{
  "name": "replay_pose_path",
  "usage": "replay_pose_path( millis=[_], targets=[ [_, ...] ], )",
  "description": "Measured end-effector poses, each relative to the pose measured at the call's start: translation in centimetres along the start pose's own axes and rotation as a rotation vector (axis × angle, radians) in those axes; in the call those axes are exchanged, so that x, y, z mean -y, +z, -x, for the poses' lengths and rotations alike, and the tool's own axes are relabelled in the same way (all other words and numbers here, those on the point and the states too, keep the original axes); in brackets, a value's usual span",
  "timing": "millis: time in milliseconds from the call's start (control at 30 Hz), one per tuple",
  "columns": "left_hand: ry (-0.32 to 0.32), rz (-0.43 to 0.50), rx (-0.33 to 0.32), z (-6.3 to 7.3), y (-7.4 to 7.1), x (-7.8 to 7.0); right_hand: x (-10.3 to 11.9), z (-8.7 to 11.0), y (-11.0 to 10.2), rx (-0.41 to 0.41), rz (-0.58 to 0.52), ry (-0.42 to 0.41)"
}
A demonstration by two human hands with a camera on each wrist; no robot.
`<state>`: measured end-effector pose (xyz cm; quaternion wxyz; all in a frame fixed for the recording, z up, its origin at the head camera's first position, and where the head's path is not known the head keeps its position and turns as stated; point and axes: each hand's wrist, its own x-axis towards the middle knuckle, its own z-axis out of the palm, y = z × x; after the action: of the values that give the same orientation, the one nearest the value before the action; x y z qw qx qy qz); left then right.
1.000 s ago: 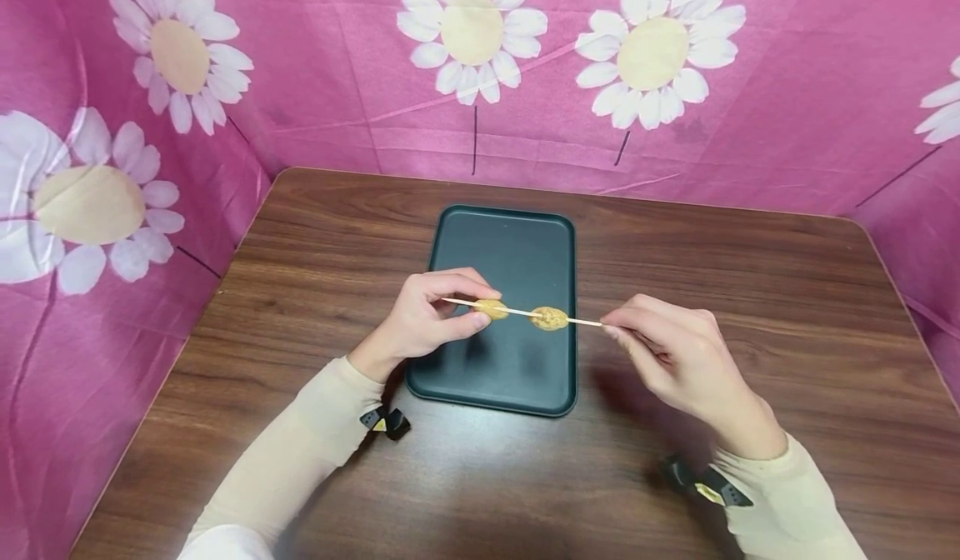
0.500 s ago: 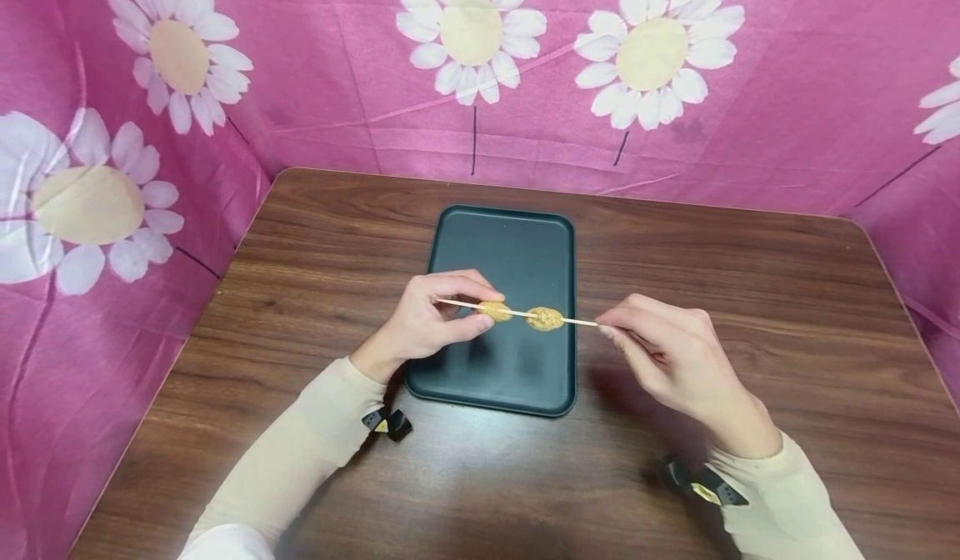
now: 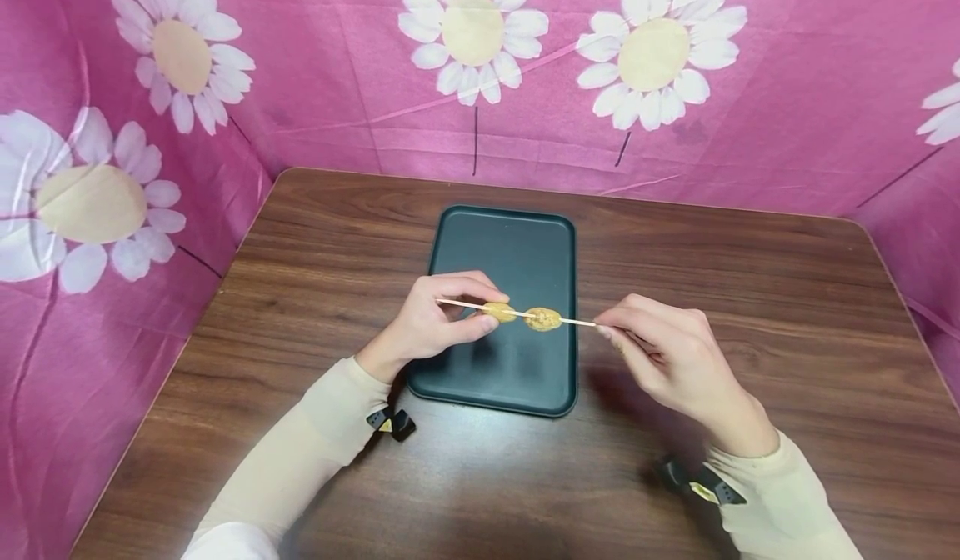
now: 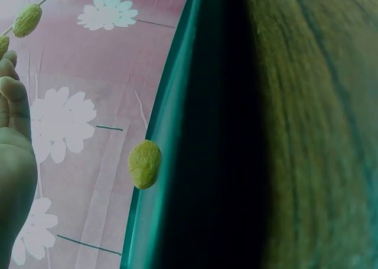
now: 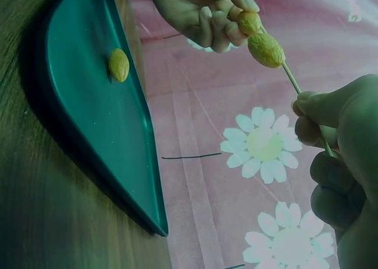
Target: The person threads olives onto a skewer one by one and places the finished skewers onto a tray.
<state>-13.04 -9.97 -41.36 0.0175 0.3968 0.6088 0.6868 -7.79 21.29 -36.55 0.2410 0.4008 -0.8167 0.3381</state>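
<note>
A thin wooden skewer [image 3: 579,322] runs across above the dark green tray, with two wrinkled yellow oval fruits threaded on it. My left hand [image 3: 431,314] pinches the left fruit [image 3: 498,312] between thumb and fingers, and the skewer's free end sticks out past it to the left. Right of that, a short stretch of bare skewer separates it from the second fruit [image 3: 543,319]. My right hand [image 3: 675,356] grips the skewer's right end. A third yellow fruit [image 5: 119,65] lies on the tray in the right wrist view; in the head view my left hand hides it.
The rimmed tray [image 3: 502,247] lies on a brown wood-grain table [image 3: 720,268]. Pink cloth [image 3: 330,52] printed with white daisies hangs behind and beside the table. Each sleeve has a small black device at the wrist.
The left fruit has slid right along the skewer with my left hand, narrowing the gap to the second fruit. My right hand and the second fruit have shifted slightly left.
</note>
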Motion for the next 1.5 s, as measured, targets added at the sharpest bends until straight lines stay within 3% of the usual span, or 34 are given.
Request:
replay_pose_path(
  millis=[467, 833, 1000, 1367, 1500],
  targets=[
    [-0.098, -0.073, 0.021, -0.3, -0.6, -0.7, -0.6, 0.2, -0.4, 0.018, -0.045, 0.06],
    [-0.082, -0.05, 0.039, 0.0, -1.3, -0.8, -1.0, 1.1, -1.0, -0.009, -0.033, 0.081],
    [-0.084, -0.082, 0.051, 0.2, -1.9, -0.7, -1.2, 1.8, -1.3, -0.016, -0.014, 0.101],
    [-0.211, -0.231, 0.072, 0.9, -3.1, -0.5, -1.9, 3.8, -1.9, -0.048, 0.014, 0.153],
    [-0.3, -0.302, 0.095, 0.9, -3.3, -0.6, -2.0, 4.4, -2.1, -0.054, 0.022, 0.165]
  ],
)
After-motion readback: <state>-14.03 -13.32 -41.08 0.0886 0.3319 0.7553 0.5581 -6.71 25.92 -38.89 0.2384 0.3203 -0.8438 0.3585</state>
